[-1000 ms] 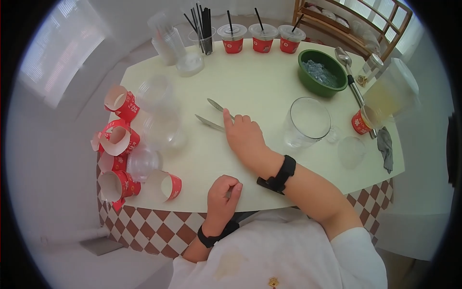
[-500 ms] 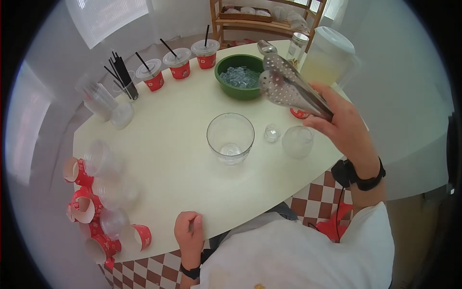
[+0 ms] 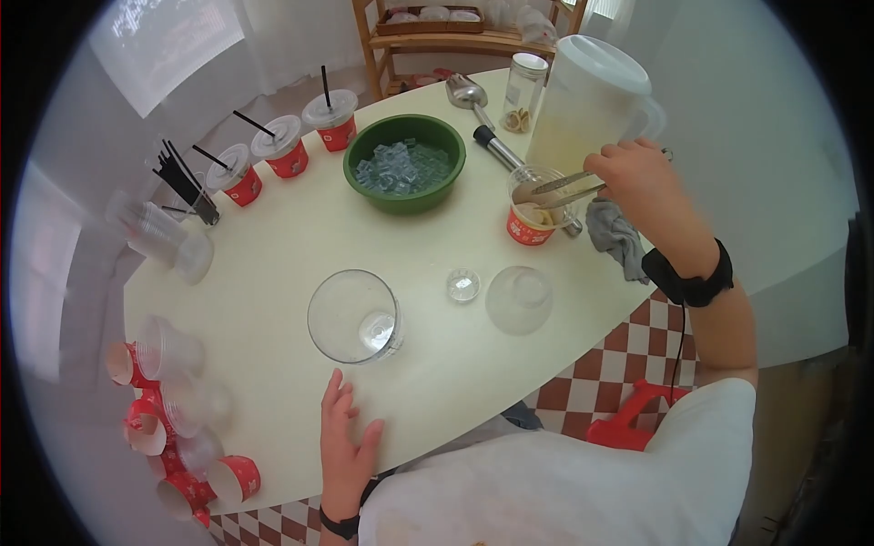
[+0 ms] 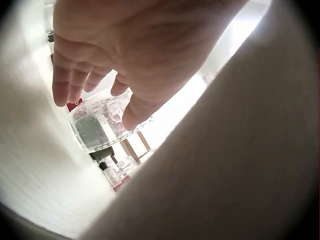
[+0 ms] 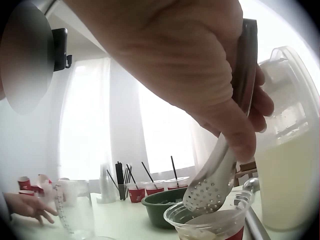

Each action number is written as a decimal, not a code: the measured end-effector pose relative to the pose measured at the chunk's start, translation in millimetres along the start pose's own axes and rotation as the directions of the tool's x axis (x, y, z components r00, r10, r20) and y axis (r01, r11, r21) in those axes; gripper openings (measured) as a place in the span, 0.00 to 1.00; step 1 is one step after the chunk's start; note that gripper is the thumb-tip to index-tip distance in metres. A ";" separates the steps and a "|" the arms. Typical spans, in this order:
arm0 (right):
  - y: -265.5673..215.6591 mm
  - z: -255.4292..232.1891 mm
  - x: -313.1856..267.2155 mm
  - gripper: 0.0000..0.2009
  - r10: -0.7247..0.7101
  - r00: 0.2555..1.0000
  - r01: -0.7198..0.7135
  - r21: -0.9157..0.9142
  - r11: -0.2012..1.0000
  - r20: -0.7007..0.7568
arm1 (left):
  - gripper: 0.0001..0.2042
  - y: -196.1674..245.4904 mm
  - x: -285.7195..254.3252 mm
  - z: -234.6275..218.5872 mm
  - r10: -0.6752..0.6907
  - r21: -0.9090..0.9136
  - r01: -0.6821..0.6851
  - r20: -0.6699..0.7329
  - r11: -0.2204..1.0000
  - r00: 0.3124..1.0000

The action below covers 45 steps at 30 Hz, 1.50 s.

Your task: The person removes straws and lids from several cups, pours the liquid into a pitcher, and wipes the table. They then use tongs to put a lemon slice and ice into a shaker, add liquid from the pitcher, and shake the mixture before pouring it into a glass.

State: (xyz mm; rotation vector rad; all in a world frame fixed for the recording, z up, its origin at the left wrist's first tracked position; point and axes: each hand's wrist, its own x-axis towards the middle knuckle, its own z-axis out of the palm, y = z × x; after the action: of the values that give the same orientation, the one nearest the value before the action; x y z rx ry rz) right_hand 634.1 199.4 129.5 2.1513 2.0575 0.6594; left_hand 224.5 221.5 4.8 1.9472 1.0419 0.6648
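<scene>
My right hand [image 3: 645, 189] grips metal tongs [image 3: 566, 185] above a clear plastic cup with a red sleeve [image 3: 530, 229]. In the right wrist view, the perforated tong heads [image 5: 207, 195] dip into the mouth of this cup, where pale slices show. The left hand [image 3: 346, 448] has its fingers spread and thumb apart, holding nothing. It is just in front of a large clear mixing cup [image 3: 376, 333]. In the left wrist view, the fingers [image 4: 61, 85] overlap that cup's wall.
A green bowl of ice [image 3: 405, 202] stands at the back, beside three lidded drinks [image 3: 289, 164]. A pitcher of pale liquid [image 3: 583, 114], a muddler [image 3: 499, 150] and a grey cloth [image 3: 615, 238] lie right. Clear lids [image 3: 519, 305] sit mid-table; red sleeves [image 3: 241, 478] crowd the left edge.
The right hand has lifted the tongs off the table and carried them right, down to the red-sleeved cup. My left hand has uncurled and moved toward the mixing cup. The view has turned right.
</scene>
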 end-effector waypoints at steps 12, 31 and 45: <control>7.6 23.0 1.2 0.06 -0.074 0.996 0.077 0.059 0.995 -0.051 | 0.20 9.4 23.5 15.9 0.068 0.103 -0.085 0.157 0.991 0.985; 3.6 15.3 5.8 0.08 0.170 0.979 -0.178 0.070 0.982 0.113 | 0.06 -20.3 -17.4 10.3 0.046 -0.039 -0.048 -0.068 0.998 0.997; -12.4 20.4 12.2 0.05 -0.132 0.990 0.114 -0.269 0.956 -0.049 | 0.05 -27.4 -23.3 6.0 0.066 -0.081 -0.070 -0.048 0.994 0.997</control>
State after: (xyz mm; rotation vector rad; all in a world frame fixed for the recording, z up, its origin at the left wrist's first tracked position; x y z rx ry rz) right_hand 630.0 216.9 109.7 1.8626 1.9822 0.9422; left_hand 205.3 208.3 -23.2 1.9110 0.9635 0.7807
